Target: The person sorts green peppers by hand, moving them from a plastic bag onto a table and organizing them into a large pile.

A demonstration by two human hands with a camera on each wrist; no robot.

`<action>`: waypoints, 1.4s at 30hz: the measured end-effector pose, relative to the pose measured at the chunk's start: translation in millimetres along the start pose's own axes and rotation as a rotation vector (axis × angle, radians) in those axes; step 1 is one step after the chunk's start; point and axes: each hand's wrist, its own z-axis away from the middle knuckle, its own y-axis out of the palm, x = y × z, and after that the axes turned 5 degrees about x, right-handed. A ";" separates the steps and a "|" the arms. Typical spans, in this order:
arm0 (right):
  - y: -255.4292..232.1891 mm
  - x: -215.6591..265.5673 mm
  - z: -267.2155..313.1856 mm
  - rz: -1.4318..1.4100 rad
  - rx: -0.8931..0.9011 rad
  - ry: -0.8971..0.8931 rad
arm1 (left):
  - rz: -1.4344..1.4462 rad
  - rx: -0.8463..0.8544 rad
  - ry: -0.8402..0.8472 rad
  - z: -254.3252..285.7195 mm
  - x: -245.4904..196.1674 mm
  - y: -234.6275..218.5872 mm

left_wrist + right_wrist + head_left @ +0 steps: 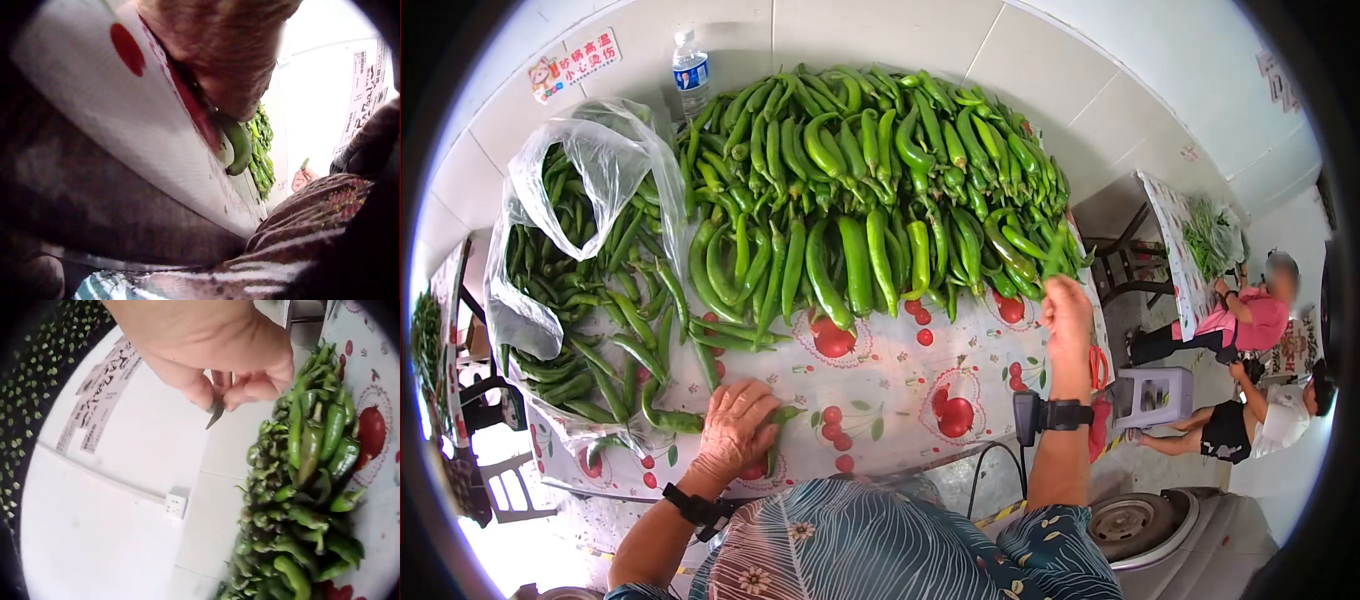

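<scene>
In the head view a large heap of green peppers lies at the back of the table, stems mostly toward its middle. My right hand is raised at the heap's right end and pinches a green pepper; the right wrist view shows the pepper's tip below the fingers of the hand. Near the front edge my left hand rests low over the cloth with its fingers round a pepper; the left wrist view shows that curved pepper under the hand.
To the left, a clear plastic bag lies open with thinner peppers spilling onto the patterned cloth. A water bottle stands behind. On the right are a purple stool and two people beside another table.
</scene>
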 end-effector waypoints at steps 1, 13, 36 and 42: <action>10.1 -5.7 -1.4 0.200 -0.025 -0.023 | 0.002 0.001 -0.001 0.3 0.1 -0.1; 54.2 -50.9 -41.9 0.708 -0.039 -0.267 | 0.004 0.010 -0.003 3.0 2.3 2.2; 197.4 -37.4 186.0 0.651 1.257 -0.846 | 0.099 -0.180 0.028 11.8 10.0 9.9; 193.2 -41.8 171.4 0.935 1.211 -0.711 | 0.054 -0.118 0.073 6.8 10.5 11.9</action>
